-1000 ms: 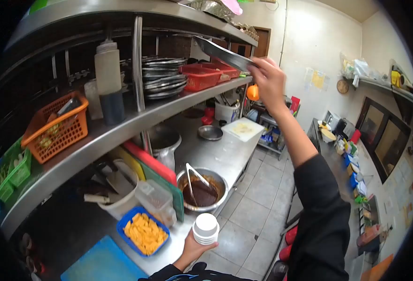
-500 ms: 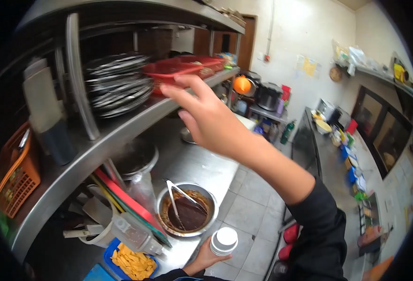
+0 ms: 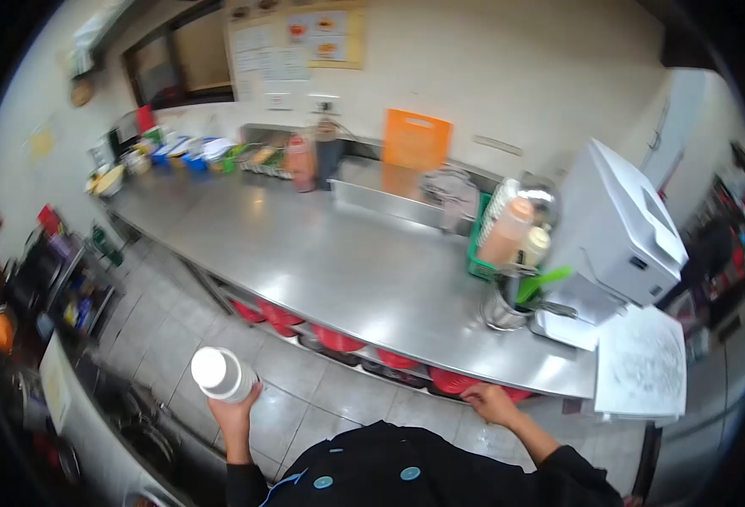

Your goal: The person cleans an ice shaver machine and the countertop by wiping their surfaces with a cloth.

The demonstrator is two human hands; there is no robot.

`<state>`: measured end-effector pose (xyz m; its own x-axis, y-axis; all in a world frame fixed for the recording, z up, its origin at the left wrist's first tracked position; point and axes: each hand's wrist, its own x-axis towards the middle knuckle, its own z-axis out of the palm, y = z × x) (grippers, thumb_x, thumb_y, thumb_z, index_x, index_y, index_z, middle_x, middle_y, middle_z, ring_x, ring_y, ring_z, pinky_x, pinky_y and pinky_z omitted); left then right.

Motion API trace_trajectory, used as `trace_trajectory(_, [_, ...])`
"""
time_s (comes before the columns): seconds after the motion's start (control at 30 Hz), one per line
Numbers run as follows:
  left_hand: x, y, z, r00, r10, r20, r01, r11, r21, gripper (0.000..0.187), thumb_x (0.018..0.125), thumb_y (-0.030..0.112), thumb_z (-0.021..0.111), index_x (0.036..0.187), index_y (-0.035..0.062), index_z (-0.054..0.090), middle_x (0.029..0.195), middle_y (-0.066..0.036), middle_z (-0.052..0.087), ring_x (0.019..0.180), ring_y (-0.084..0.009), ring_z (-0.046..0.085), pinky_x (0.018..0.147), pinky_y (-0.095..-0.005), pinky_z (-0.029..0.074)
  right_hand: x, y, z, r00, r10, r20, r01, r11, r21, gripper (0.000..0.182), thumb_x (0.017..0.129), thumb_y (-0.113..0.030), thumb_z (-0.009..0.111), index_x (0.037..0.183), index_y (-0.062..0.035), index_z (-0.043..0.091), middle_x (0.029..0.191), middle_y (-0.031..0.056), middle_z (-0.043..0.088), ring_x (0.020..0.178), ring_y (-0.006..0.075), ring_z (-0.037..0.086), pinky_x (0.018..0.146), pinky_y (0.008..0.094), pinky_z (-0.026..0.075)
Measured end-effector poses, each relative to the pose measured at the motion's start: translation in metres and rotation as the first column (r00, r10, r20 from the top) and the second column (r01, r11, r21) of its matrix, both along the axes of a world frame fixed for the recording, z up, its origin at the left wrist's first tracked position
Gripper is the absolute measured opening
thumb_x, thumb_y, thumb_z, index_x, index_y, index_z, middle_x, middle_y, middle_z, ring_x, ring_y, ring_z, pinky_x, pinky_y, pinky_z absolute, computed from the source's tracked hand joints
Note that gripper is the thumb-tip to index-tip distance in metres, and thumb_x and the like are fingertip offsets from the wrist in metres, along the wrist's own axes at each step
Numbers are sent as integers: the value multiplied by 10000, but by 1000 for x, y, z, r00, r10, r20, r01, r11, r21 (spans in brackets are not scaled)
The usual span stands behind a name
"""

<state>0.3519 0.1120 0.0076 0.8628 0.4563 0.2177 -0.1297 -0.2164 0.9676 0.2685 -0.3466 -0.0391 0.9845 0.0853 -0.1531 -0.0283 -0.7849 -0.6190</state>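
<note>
My left hand point(image 3: 235, 414) grips a stack of white cups point(image 3: 223, 374) at the lower left, above the tiled floor. Low at the right of centre, my right hand point(image 3: 492, 404) is near the front edge of the steel counter point(image 3: 330, 258), with its fingers bent and close together. Whether anything small is between those fingers cannot be made out. Red containers point(image 3: 336, 338) sit on a shelf below the counter.
A green basket point(image 3: 480, 253) with bottles, a metal utensil holder point(image 3: 503, 311) and a white appliance point(image 3: 613, 228) stand on the counter's right. An orange board point(image 3: 416, 139) leans on the wall. Another steel worktop edge point(image 3: 106, 431) is at the lower left.
The view has swung from the plate shelf and sauce bowl to the opposite counter. My right hand has come down from its raised place; my left hand still holds the cups.
</note>
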Motion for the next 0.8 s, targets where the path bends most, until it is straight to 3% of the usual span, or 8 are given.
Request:
trace_trajectory(0.1, [82,-90,16,955,-293,49,296,953,-66,514,613,53,826,1056,-21,575,955,-72,638,870,-165,614,802,-300,480,-45,-51,15,897,-440,34,431,891,145,120,828,-44,584,923,-20,652,891,155,674,786,233,666,688,321,525])
trace_trajectory(0.2, [143,-194,44,847,-500,178,531,805,-266,504,632,60,823,1067,-13,580,1007,-63,626,913,-152,604,824,-288,470,-68,-58,2,749,-651,127,616,753,230,127,855,-66,587,942,3,648,808,115,676,732,176,649,647,304,516])
trace_trajectory(0.3, [202,-278,67,671,-700,244,741,642,-198,509,629,57,825,1066,-3,573,1013,-64,630,937,-148,605,837,-284,472,-86,-49,-27,704,-694,151,668,719,191,126,839,-59,593,931,2,654,806,131,670,710,185,644,603,311,515])
trace_trajectory(0.4, [254,-356,84,577,-744,338,803,592,-67,761,583,111,863,1199,5,429,1113,-86,587,1017,-174,580,880,-309,469,-102,-41,-41,752,-643,144,646,763,36,144,828,-46,599,950,3,657,810,139,668,727,189,651,613,304,519])
trace_trajectory(0.5, [288,-414,95,450,-831,328,893,428,-141,739,594,124,861,1191,24,435,1119,-79,586,1024,-176,580,885,-316,472,-111,-21,-28,647,-761,48,759,648,56,159,823,-51,617,966,5,658,824,134,673,741,185,655,625,300,522])
trace_trajectory(0.63, [314,-465,107,369,-841,396,921,275,-274,634,620,73,834,1146,33,481,1081,-68,603,1001,-167,591,885,-308,473,-85,-18,44,418,-907,-45,873,387,298,136,778,-40,641,909,-5,653,781,149,642,682,285,629,598,317,490])
trace_trajectory(0.7, [329,-481,103,339,-842,420,927,223,-301,609,628,41,818,1140,29,488,1075,-67,605,991,-160,593,877,-300,478,-46,-23,109,468,-883,40,858,464,219,186,796,-34,658,973,23,645,837,124,674,747,177,648,667,273,494])
trace_trajectory(0.8, [347,-491,94,358,-838,413,919,239,-312,613,628,37,819,1144,22,489,1070,-69,609,975,-155,599,855,-292,487,46,-43,203,621,-609,494,711,702,-27,142,771,-17,658,911,2,641,795,137,642,695,243,631,612,296,483])
